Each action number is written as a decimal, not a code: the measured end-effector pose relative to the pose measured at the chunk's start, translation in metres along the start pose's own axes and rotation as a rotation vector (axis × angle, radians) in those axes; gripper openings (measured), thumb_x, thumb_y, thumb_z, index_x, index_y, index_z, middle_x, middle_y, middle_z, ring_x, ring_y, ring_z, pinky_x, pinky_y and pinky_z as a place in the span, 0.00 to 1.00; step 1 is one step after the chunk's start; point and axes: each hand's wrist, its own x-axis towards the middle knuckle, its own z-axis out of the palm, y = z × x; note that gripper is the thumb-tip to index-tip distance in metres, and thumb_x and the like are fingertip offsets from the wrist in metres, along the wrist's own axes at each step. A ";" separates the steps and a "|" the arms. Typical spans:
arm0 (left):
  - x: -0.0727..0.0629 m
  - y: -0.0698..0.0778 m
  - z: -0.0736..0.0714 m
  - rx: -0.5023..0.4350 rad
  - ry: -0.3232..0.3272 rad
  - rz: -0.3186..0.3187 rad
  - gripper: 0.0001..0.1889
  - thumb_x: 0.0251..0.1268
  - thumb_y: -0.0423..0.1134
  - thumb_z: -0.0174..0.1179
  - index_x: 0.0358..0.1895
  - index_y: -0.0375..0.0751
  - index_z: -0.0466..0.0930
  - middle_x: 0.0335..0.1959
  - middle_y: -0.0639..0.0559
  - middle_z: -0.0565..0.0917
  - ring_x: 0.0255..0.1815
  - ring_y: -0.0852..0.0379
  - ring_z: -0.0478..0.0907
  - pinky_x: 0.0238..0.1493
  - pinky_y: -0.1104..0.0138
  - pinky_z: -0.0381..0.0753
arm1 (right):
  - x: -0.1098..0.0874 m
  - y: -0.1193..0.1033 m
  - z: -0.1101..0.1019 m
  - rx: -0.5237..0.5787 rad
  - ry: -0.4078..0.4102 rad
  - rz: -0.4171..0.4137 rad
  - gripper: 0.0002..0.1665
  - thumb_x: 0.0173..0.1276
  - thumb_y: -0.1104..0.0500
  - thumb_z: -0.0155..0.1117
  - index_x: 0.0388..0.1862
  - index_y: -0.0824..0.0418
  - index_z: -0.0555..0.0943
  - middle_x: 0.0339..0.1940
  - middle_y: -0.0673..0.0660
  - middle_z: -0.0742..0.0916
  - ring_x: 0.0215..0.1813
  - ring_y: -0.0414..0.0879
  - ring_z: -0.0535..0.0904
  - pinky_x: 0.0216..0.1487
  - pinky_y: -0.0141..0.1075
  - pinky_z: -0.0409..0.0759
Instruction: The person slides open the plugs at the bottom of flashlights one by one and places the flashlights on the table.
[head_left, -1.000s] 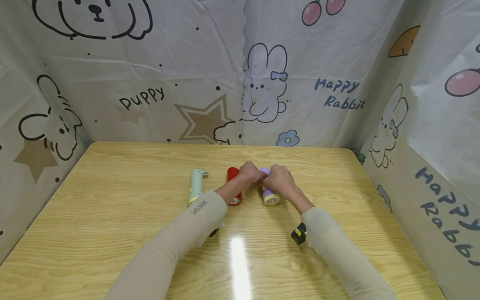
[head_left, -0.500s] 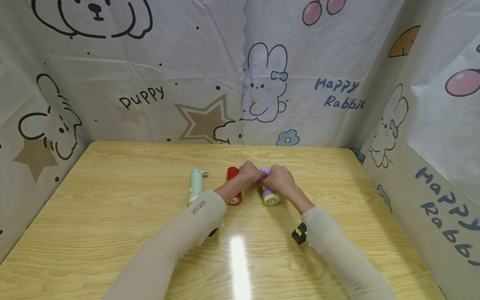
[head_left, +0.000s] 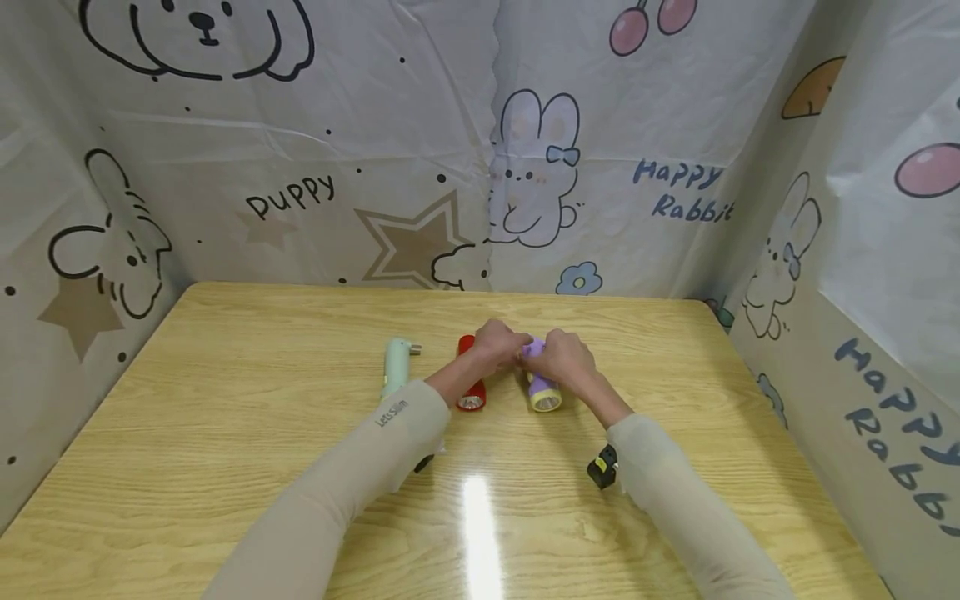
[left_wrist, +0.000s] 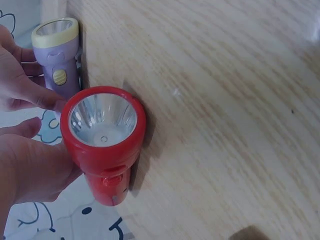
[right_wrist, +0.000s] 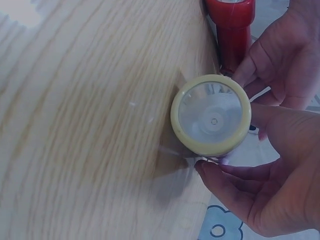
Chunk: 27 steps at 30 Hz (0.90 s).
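Observation:
A purple flashlight [head_left: 543,388] with a pale yellow head ring lies on the table, its lens towards me. My right hand [head_left: 564,357] grips its body, thumb and fingers on either side, as the right wrist view shows. The left hand [head_left: 495,346] reaches over to the tail end of this flashlight, its fingertips close to or touching it. Whether they pinch anything there is hidden behind the flashlight heads in both wrist views. Just left of it, partly under the left hand and forearm, lies a red flashlight [left_wrist: 111,155] with its clear lens facing me.
Farther left lies a mint green flashlight [head_left: 396,363] with metal prongs sticking out near its tail; the left sleeve covers its lower end. Patterned cloth [head_left: 300,150] rises behind the wooden table [head_left: 225,400] and along its sides.
The head view has shifted slightly. Both hands stay at the purple flashlight with hardly any movement; the flashlights lie as before.

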 end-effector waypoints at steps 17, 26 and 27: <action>0.004 0.005 -0.028 -0.045 0.190 0.171 0.12 0.70 0.43 0.61 0.38 0.36 0.85 0.23 0.53 0.80 0.26 0.59 0.75 0.25 0.70 0.70 | 0.008 -0.010 -0.015 -0.126 0.003 0.008 0.28 0.67 0.36 0.63 0.35 0.62 0.80 0.26 0.55 0.81 0.29 0.48 0.74 0.30 0.41 0.72; 0.004 0.006 -0.035 -0.167 0.246 0.240 0.09 0.70 0.39 0.60 0.45 0.36 0.82 0.32 0.42 0.86 0.26 0.59 0.76 0.23 0.72 0.72 | 0.017 -0.011 -0.024 -0.175 0.047 0.009 0.31 0.70 0.36 0.59 0.48 0.63 0.81 0.38 0.59 0.84 0.36 0.51 0.77 0.42 0.48 0.78; 0.005 0.006 -0.035 -0.168 0.248 0.249 0.09 0.70 0.39 0.59 0.45 0.36 0.82 0.33 0.42 0.86 0.27 0.59 0.77 0.24 0.71 0.73 | 0.018 -0.011 -0.025 -0.170 0.049 0.006 0.31 0.71 0.37 0.59 0.48 0.64 0.81 0.39 0.59 0.84 0.36 0.51 0.77 0.42 0.49 0.78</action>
